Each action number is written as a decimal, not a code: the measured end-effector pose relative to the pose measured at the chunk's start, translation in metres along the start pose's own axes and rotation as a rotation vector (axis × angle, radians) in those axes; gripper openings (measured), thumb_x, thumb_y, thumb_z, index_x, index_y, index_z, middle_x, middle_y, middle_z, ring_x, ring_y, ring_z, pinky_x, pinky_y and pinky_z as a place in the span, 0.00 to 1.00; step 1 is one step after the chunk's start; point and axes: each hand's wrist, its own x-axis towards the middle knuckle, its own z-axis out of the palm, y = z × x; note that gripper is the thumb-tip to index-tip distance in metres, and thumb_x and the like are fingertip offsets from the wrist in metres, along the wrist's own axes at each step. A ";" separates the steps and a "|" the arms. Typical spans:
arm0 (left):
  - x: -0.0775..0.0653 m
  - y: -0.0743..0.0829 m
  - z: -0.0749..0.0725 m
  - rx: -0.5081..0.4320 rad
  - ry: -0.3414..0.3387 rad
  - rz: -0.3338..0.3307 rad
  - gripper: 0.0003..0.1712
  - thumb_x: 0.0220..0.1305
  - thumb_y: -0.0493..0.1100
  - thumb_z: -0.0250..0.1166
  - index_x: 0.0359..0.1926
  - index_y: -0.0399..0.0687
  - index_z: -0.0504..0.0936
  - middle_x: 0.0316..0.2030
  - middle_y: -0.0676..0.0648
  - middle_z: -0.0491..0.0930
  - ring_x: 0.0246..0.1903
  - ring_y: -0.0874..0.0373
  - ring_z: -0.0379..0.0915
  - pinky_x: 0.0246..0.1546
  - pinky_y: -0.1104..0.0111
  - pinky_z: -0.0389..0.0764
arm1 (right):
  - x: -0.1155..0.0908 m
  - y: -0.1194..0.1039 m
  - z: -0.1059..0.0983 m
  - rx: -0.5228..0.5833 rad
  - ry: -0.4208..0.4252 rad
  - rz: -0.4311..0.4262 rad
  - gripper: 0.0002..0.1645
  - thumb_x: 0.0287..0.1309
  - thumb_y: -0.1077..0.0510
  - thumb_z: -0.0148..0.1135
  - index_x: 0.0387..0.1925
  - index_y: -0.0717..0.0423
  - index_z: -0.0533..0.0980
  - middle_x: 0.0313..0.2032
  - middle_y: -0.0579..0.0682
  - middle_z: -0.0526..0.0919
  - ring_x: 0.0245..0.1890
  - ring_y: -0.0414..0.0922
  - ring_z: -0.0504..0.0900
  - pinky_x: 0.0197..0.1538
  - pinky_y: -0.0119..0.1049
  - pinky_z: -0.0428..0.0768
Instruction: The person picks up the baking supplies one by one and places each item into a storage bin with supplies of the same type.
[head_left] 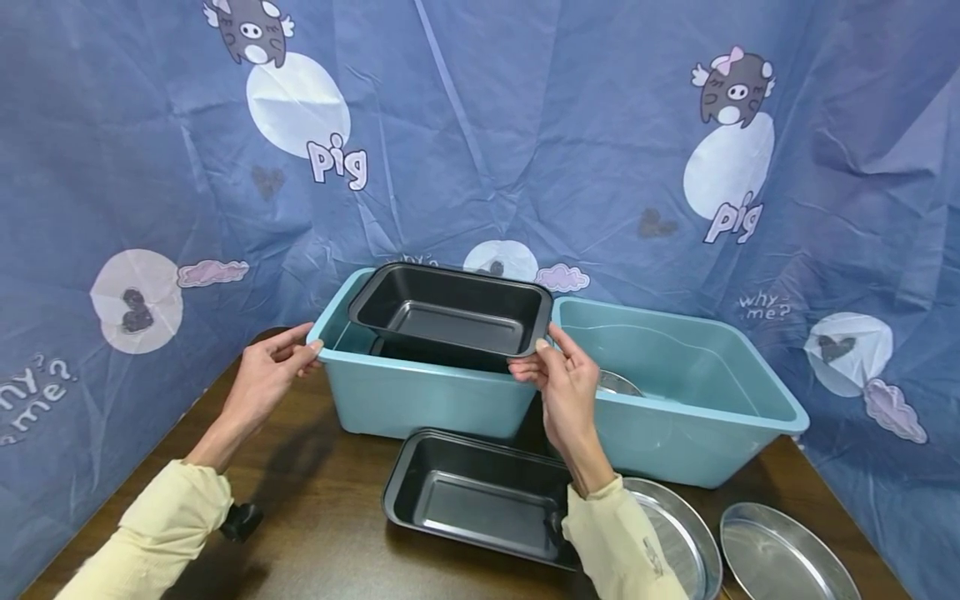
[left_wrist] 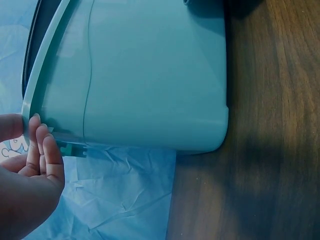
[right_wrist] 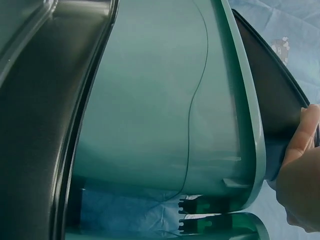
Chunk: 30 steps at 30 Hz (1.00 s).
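My right hand (head_left: pixel 567 392) grips the near right corner of a black loaf pan (head_left: pixel 459 323), thumb on the rim and fingers beneath. That pan is held over the left teal plastic bin (head_left: pixel 431 402), tilted, with its hollow towards the head camera. At the bin's near left corner, my left hand (head_left: pixel 258 379) pinches the rim between thumb and fingers; the left wrist view shows this hand (left_wrist: pixel 32 187) at the bin's lip (left_wrist: pixel 37 75). Something dark shows inside the bin below the pan; I cannot tell what it is. A second black loaf pan (head_left: pixel 483 507) lies on the table before the bin.
Right of the first bin stands another teal bin (head_left: pixel 690 437), with part of a round metal pan (head_left: pixel 617 383) inside. Two shallow round metal pans (head_left: pixel 675 533) lie at the front right of the wooden table (head_left: pixel 322 533). A blue printed cloth (head_left: pixel 465 142) hangs behind.
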 end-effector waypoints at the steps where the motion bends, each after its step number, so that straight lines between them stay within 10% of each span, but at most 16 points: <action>1: 0.000 0.000 0.000 0.000 0.000 0.000 0.29 0.76 0.38 0.62 0.69 0.23 0.69 0.30 0.57 0.81 0.30 0.71 0.77 0.33 0.78 0.78 | 0.002 0.000 0.001 -0.004 -0.004 0.005 0.31 0.71 0.72 0.49 0.72 0.78 0.58 0.23 0.50 0.87 0.23 0.41 0.87 0.31 0.31 0.85; 21: 0.000 0.000 0.003 -0.002 -0.005 -0.002 0.29 0.75 0.38 0.63 0.69 0.23 0.70 0.29 0.59 0.82 0.29 0.71 0.78 0.33 0.77 0.79 | 0.020 -0.004 0.007 -0.231 -0.055 0.240 0.31 0.74 0.67 0.55 0.73 0.73 0.61 0.27 0.51 0.87 0.24 0.39 0.87 0.35 0.31 0.86; 30: -0.001 0.000 -0.001 -0.030 -0.014 0.003 0.31 0.75 0.38 0.63 0.70 0.22 0.67 0.29 0.62 0.82 0.30 0.72 0.79 0.34 0.79 0.79 | 0.007 -0.009 -0.004 -0.197 -0.092 0.134 0.24 0.73 0.67 0.55 0.68 0.66 0.71 0.27 0.49 0.87 0.25 0.40 0.85 0.33 0.31 0.84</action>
